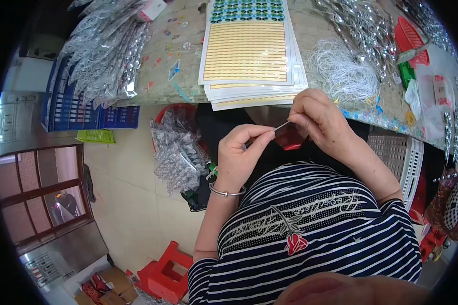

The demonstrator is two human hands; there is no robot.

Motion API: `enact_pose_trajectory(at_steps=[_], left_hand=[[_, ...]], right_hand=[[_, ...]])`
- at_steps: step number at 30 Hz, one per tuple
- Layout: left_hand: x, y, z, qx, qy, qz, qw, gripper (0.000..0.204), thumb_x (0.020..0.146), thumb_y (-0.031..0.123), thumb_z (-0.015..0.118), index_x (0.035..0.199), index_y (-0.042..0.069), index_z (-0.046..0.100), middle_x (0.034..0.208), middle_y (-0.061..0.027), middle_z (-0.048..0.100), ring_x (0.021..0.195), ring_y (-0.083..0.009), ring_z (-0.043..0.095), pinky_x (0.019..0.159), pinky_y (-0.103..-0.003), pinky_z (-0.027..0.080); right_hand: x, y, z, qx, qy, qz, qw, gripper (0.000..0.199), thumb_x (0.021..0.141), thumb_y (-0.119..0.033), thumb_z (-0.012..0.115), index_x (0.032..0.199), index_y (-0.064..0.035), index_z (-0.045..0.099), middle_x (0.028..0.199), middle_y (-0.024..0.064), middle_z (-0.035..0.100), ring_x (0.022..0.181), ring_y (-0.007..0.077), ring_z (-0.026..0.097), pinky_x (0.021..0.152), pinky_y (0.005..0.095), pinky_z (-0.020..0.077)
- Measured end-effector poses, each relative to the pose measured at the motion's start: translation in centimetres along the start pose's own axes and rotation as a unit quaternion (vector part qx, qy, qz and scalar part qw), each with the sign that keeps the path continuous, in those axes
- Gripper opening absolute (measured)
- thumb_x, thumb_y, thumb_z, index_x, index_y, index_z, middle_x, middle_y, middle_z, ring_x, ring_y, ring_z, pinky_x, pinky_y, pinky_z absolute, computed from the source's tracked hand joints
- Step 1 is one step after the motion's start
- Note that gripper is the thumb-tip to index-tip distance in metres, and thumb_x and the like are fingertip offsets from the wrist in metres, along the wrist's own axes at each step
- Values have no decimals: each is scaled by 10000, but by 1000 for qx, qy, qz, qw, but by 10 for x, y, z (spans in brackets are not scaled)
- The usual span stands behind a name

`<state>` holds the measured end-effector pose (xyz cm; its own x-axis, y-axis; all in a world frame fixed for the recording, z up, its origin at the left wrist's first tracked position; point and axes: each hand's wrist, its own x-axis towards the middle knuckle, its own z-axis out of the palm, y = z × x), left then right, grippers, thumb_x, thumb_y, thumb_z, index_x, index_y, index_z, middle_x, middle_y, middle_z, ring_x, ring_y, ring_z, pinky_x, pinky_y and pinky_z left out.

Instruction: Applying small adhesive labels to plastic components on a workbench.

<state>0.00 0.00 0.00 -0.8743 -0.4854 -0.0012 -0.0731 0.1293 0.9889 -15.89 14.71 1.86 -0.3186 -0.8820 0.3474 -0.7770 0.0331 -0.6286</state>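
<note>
A short, thin greyish strand [281, 126] stretches between my two hands, just off the table's near edge. It is too small to tell whether it is a cord or a stiff piece. My left hand [237, 155], with a bangle at the wrist, pinches one end between thumb and forefinger. At the other end, my right hand [321, 122] grips it with bent fingers, slightly higher. Beyond my hands, a stack of printed sheets [247, 53] lies on the table, with yellow striped rows and blue-green stickers at the far end. A loose heap of white string [345, 73] rests right of the sheets.
Bundles of silvery clear packets lie at the table's left [104, 56] and right [364, 30]. A red basket [411, 40] stands far right. Below are a blue crate [86, 114], a bag of clear packets [178, 157], a white crate [409, 157] and a red stool [165, 274].
</note>
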Motion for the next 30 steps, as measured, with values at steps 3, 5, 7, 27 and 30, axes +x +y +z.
enact_pose_trajectory(at_steps=[3,5,7,27,30], left_hand=[[-3,-1,4,-20,1,-8,1000,83,837,27,670,912,3,694,832,-37,654,739,-74,599,664,-195,474],[-3,-4,2,-20,-13,17,1000,93,850,38,660,931,1,686,833,-38,656,740,-76,601,665,-196,480],[-4,-3,7,-72,-10,-3,997,96,855,40,654,938,0,680,833,-38,657,737,-73,598,654,-194,479],[-3,0,13,-192,35,-73,978,130,891,88,616,938,-28,654,785,-43,640,657,-66,519,613,-184,410],[-1,-2,11,-244,17,-80,966,124,893,81,616,953,-21,652,808,-30,639,699,-64,544,641,-185,426]], right_hand=[[-2,-2,-3,5,12,3,1000,150,967,-176,514,919,-34,521,849,26,571,792,182,553,729,275,460],[-2,-12,-10,303,-57,246,919,195,978,-201,497,898,-24,511,835,17,563,760,108,535,708,238,453],[-6,-11,-6,383,-36,245,890,213,986,-213,481,898,-22,515,817,12,555,753,65,525,696,225,453],[3,-21,21,-44,62,-103,992,199,703,-69,712,880,-80,620,1011,25,645,896,230,569,810,325,459],[2,-21,22,-54,60,-103,991,232,683,-61,716,898,-89,634,1038,17,630,932,232,542,808,322,459]])
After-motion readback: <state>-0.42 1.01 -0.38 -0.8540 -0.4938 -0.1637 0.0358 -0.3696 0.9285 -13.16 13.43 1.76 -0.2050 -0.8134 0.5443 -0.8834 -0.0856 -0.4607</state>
